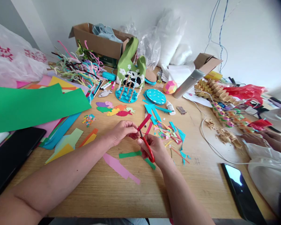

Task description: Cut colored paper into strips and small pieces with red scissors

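Note:
Near the middle of the table my left hand [125, 130] pinches a red paper strip [145, 121], which slants up to the right. My right hand [153, 149] is closed on the handles of red scissors [150, 152]; their blades meet the strip by my left fingertips. Just below my hands lie a green paper strip [130, 154] and a pink paper piece [118, 166]. To the right of the scissors spreads a heap of small coloured scraps [165, 131]. Beyond my left hand are several paper fish [114, 109] and a small pile of tiny paper bits [88, 120].
Green card [37, 106] and a black device [16, 156] lie left. Behind stand a green panda bag [131, 67], a cardboard box [98, 40] and a grey cylinder [188, 82]. A white cable [210, 145], a phone [241, 190] and another person's hand [271, 139] are right.

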Action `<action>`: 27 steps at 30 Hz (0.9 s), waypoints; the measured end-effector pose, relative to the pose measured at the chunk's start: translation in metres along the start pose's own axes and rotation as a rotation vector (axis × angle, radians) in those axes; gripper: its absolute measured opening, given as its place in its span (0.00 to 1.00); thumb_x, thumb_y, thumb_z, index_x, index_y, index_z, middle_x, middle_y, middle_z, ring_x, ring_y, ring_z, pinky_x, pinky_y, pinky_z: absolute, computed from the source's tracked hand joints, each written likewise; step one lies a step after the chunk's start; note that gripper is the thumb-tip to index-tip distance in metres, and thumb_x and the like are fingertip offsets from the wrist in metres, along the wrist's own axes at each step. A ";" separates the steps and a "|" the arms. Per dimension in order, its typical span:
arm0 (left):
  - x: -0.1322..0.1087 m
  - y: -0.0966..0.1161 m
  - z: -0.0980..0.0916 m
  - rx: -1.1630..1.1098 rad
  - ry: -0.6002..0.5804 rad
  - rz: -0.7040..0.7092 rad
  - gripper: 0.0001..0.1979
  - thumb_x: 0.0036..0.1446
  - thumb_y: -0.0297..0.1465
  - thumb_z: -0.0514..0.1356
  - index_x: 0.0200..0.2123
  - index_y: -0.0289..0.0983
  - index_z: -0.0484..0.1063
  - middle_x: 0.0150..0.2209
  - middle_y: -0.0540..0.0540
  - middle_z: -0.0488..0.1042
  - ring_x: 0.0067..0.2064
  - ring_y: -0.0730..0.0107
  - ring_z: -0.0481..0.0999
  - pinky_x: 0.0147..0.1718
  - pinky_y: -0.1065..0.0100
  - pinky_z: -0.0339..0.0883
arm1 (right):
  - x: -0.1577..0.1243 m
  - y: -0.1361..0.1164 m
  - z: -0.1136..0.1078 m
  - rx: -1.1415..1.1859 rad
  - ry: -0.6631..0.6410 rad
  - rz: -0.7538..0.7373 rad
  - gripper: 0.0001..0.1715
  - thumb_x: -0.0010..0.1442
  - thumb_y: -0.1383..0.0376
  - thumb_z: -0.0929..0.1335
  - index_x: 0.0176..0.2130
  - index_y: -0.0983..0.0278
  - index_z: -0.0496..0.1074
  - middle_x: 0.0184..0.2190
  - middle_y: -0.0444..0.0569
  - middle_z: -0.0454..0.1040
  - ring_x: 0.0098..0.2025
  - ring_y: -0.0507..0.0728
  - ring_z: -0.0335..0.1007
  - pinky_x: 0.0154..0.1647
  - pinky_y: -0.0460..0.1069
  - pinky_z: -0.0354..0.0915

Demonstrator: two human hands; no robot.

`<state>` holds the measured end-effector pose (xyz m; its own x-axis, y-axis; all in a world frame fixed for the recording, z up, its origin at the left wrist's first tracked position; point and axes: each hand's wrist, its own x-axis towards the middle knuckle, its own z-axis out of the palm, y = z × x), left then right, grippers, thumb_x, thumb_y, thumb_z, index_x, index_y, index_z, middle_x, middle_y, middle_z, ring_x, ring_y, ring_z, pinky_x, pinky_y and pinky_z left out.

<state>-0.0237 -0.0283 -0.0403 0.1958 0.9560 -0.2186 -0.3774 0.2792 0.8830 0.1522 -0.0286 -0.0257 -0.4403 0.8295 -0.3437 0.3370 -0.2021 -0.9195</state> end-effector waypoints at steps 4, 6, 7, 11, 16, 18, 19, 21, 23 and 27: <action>0.000 0.001 0.001 0.018 -0.011 -0.007 0.06 0.43 0.30 0.65 0.26 0.33 0.73 0.25 0.46 0.77 0.28 0.72 0.75 0.32 0.69 0.67 | 0.001 -0.001 0.000 -0.001 0.005 -0.007 0.27 0.48 0.48 0.74 0.25 0.62 0.60 0.14 0.39 0.67 0.12 0.50 0.64 0.12 0.42 0.54; -0.001 0.001 0.002 0.035 -0.002 -0.007 0.07 0.43 0.30 0.66 0.26 0.32 0.74 0.25 0.46 0.77 0.27 0.72 0.75 0.32 0.69 0.67 | 0.001 -0.001 0.000 0.003 0.006 -0.008 0.27 0.48 0.48 0.75 0.25 0.62 0.60 0.14 0.39 0.67 0.13 0.50 0.64 0.12 0.42 0.54; -0.001 0.001 0.002 0.038 0.003 -0.005 0.07 0.42 0.30 0.66 0.26 0.32 0.74 0.25 0.46 0.77 0.27 0.72 0.75 0.32 0.69 0.67 | 0.001 -0.001 0.000 0.002 0.006 -0.006 0.27 0.48 0.48 0.75 0.25 0.62 0.60 0.14 0.39 0.67 0.13 0.50 0.65 0.12 0.42 0.54; -0.001 0.001 0.003 0.020 0.010 0.011 0.07 0.41 0.30 0.66 0.25 0.32 0.73 0.24 0.46 0.77 0.27 0.72 0.75 0.32 0.68 0.68 | 0.000 -0.001 0.000 -0.002 0.009 0.001 0.27 0.48 0.48 0.75 0.25 0.62 0.61 0.14 0.39 0.67 0.13 0.50 0.64 0.12 0.42 0.54; 0.000 0.001 0.002 0.015 0.003 0.004 0.08 0.41 0.30 0.66 0.25 0.32 0.73 0.24 0.46 0.77 0.27 0.72 0.75 0.31 0.69 0.67 | 0.001 0.000 0.000 -0.006 0.012 -0.008 0.27 0.47 0.46 0.74 0.25 0.63 0.61 0.15 0.40 0.68 0.14 0.51 0.66 0.13 0.43 0.55; 0.000 0.001 0.002 0.011 0.001 0.001 0.08 0.40 0.30 0.67 0.25 0.32 0.74 0.24 0.46 0.77 0.27 0.73 0.75 0.31 0.70 0.67 | 0.001 0.001 0.001 0.001 0.012 -0.004 0.27 0.47 0.46 0.75 0.26 0.63 0.62 0.16 0.40 0.68 0.14 0.51 0.67 0.13 0.43 0.56; 0.000 0.001 0.002 0.009 0.001 0.000 0.08 0.40 0.30 0.67 0.25 0.32 0.74 0.24 0.46 0.77 0.27 0.73 0.75 0.31 0.70 0.67 | 0.002 0.001 0.001 0.005 0.012 -0.001 0.28 0.47 0.46 0.75 0.26 0.63 0.62 0.16 0.40 0.68 0.14 0.51 0.67 0.13 0.43 0.56; 0.000 0.001 0.002 0.005 0.005 0.000 0.08 0.40 0.29 0.67 0.24 0.32 0.73 0.24 0.46 0.77 0.27 0.72 0.75 0.31 0.70 0.67 | 0.001 0.000 0.001 0.010 0.012 0.004 0.28 0.47 0.47 0.75 0.25 0.63 0.61 0.15 0.40 0.68 0.14 0.51 0.66 0.13 0.42 0.55; 0.000 0.001 0.002 0.001 0.012 -0.001 0.07 0.39 0.29 0.66 0.24 0.32 0.73 0.24 0.46 0.77 0.27 0.72 0.75 0.31 0.69 0.67 | 0.001 0.000 0.001 0.013 0.010 0.009 0.28 0.46 0.47 0.75 0.25 0.63 0.61 0.15 0.39 0.68 0.14 0.50 0.66 0.13 0.42 0.55; 0.000 0.001 0.001 -0.003 -0.004 0.003 0.06 0.41 0.28 0.66 0.24 0.33 0.73 0.24 0.46 0.77 0.27 0.71 0.75 0.31 0.69 0.67 | -0.001 -0.001 0.001 0.021 0.007 0.014 0.28 0.46 0.46 0.75 0.25 0.62 0.61 0.15 0.39 0.68 0.14 0.50 0.66 0.12 0.42 0.56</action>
<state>-0.0227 -0.0283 -0.0391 0.1982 0.9565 -0.2141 -0.3805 0.2764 0.8825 0.1516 -0.0297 -0.0244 -0.4301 0.8298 -0.3556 0.3259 -0.2246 -0.9183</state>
